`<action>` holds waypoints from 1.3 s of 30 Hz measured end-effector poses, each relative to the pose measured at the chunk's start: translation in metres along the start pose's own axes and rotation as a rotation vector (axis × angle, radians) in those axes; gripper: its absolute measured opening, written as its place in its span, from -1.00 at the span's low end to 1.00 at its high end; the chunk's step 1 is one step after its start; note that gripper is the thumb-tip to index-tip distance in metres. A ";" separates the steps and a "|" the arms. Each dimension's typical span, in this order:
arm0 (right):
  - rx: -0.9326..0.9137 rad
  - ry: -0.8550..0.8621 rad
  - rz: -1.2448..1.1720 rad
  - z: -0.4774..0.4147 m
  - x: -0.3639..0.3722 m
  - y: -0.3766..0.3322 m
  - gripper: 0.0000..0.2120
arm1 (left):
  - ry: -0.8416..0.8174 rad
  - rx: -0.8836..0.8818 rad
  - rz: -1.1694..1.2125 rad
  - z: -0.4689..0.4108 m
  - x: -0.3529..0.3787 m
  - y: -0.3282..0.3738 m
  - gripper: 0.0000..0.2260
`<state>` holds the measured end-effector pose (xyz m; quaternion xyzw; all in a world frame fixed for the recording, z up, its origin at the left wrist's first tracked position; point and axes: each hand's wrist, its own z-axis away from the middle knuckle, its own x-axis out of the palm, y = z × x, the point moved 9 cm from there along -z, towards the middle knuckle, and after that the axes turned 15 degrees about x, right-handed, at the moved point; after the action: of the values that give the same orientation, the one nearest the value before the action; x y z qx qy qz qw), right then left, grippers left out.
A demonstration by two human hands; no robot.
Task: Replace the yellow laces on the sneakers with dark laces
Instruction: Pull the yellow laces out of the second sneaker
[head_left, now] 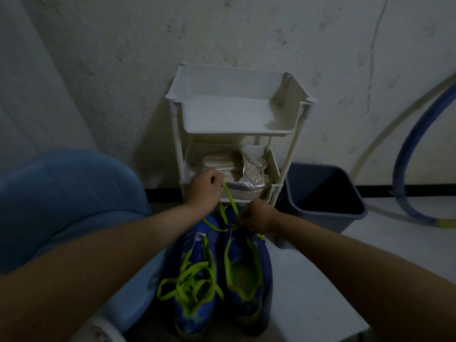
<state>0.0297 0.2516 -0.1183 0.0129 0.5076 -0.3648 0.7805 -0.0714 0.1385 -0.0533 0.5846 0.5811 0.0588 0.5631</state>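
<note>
Left hand [206, 187] and right hand [259, 216], apart, both pinch the yellow lace [230, 199] (soft, light, probably slippery), likely best gripped close to the right sneaker [240, 245].

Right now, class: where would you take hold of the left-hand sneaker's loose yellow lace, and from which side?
Probably pinch the yellow lace at the slack loop spilling over the left-hand sneaker's outer edge, coming from its left. It stands clear of the shoe, unlike the tangled strands.

Ahead: white rack [237, 130] stands close behind the sneakers [192, 245] — its lower shelves block the way.
Left: blue tub [69, 193] crowds in beside them.
Right: floor [308, 280] lies open — up to the dark bin [293, 193].
</note>
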 end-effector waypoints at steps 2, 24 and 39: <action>-0.005 -0.004 -0.003 0.000 0.000 0.000 -0.79 | 0.009 -0.022 -0.016 0.000 -0.002 -0.003 -0.73; 0.011 0.007 -0.271 -0.004 -0.012 -0.004 -0.85 | -0.284 0.242 -0.135 -0.001 0.014 0.011 -0.77; -0.046 0.041 -0.195 -0.002 -0.010 -0.011 -0.80 | -0.448 0.471 -0.312 0.012 0.033 0.023 -0.59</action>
<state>0.0199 0.2500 -0.1078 -0.0470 0.5307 -0.4268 0.7307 -0.0378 0.1629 -0.0603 0.6010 0.5233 -0.2928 0.5285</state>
